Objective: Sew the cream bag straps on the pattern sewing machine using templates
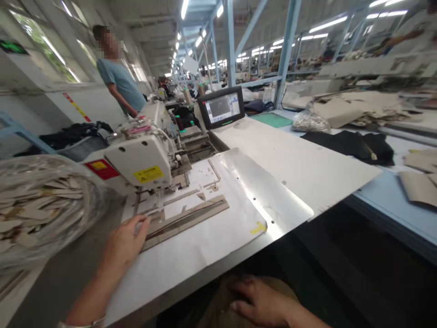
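My left hand (127,240) lies at the left end of a long brown strip-shaped frame (191,220), its fingers and thumb slightly apart and touching that end. The frame has a narrow slot along its length and rests on a white sheet (235,223). Just beyond it are thin brown strips (180,197) and small brown scraps. The head of a white sewing machine (139,159) overhangs the sheet's far left part. My right hand (261,298) rests on my lap below the table edge, fingers loosely extended, with nothing visible in it.
At left, a clear plastic bag (44,205) bulges with beige pieces. A screen (221,108) stands behind the metal plate (273,191). Dark fabric (351,146) and beige sheets (362,107) lie on the right. A person (119,82) stands behind the machine.
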Motion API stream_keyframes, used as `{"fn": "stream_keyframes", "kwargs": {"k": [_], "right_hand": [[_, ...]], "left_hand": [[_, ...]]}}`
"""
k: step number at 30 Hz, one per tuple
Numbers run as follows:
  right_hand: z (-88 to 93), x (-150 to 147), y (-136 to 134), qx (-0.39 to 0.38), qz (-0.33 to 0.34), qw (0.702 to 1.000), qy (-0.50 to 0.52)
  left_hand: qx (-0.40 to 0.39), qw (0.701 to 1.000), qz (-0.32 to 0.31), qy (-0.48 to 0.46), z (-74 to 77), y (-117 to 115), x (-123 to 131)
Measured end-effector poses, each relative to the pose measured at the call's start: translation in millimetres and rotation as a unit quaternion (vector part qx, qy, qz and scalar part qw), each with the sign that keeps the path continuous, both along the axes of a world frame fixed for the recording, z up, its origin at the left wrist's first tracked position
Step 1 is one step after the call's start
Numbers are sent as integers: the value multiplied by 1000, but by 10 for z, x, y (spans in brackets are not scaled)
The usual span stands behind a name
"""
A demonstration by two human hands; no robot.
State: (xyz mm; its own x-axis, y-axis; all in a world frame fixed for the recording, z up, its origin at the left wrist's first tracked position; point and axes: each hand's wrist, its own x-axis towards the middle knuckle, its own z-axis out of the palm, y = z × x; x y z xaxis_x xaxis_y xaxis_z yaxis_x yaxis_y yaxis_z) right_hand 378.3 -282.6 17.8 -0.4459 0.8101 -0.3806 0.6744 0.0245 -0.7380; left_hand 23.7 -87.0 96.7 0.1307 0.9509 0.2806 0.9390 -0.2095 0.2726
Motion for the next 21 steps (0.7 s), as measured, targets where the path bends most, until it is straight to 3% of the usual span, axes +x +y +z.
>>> {"fn": "stream_keyframes", "kwargs": {"k": [3,6,10,13,16,18,21], "right_hand": [[-278,-83,-35,-19,15,999,-31],[-393,-74,-92,-28,19,998,-48],[-419,-4,-183,-42,13,998,-48],[-439,0,-243,-31,6,999,-38],[-473,-64,-261,-22,9,999,-26],[-435,-82,-246,-26,15,999,-22],[-149,87,-220,-31,18,999,-22]], "left_hand": [[-24,998,44,-31,244,-342,156],[0,996,56,-73,434,-688,326],[11,990,-6,-139,544,-1087,497],[-22,986,-56,-154,599,-1333,578],[-154,972,-132,-119,607,-1551,639],[-275,936,-198,-93,548,-1689,704],[-383,878,-268,-103,397,-1854,908]]}}
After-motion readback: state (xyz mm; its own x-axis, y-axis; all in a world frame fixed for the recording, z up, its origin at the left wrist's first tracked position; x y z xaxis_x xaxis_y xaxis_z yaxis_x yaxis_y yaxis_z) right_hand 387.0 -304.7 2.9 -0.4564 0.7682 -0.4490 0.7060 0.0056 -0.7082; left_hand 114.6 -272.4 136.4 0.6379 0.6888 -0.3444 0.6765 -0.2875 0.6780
